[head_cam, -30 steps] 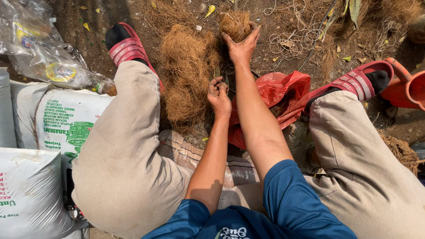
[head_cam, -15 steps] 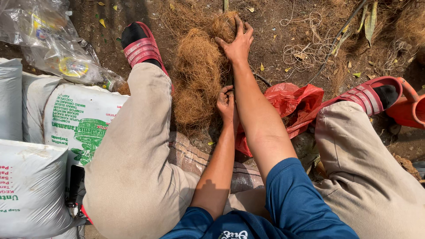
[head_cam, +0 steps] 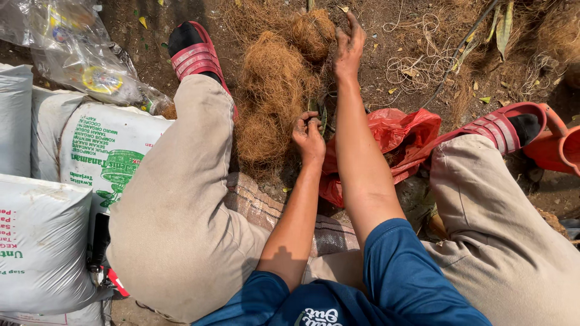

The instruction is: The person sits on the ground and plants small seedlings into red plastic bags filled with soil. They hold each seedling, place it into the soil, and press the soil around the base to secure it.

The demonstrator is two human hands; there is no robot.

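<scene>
- Two bare hands at work over dirt ground, seen from above between the person's spread knees.
- Left hand (head_cam: 308, 136): closed, fingers pinched on a thin dark green stem or leaf (head_cam: 322, 118) at the right edge of the fibre heap; what lies inside the grip is too small to tell further.
- Right hand (head_cam: 349, 45): arm stretched forward, fingers spread and loosely curved, touching the right side of a rounded ball of brown coconut fibre (head_cam: 311, 31); not clenched around it.
- Loose heap of brown coconut fibre (head_cam: 272, 96): lies on the ground between the legs, just below the fibre ball and touching it, running down to the left hand.
- Crumpled red plastic bag (head_cam: 402, 136): on the ground just right of the right forearm, partly under the right leg.
- Beige trousers (head_cam: 175, 205): both legs, knees bent outward.
- Red slide sandals with pale stripes: left one (head_cam: 194, 54) beside the heap's upper left, right one (head_cam: 501, 128) near the frame's right side.
- Blue short sleeve (head_cam: 417, 271): covers the right upper arm.
- White printed woven sacks (head_cam: 90, 148): stacked at the left, against the left leg.
- Clear crumpled plastic bag (head_cam: 72, 45): at the upper left, above the sacks.
- Coil of pale thin string (head_cam: 414, 66): on the dirt, right of the right hand, apart from it.
- Orange plastic vessel (head_cam: 562, 145): at the right edge, just beyond the right sandal.
</scene>
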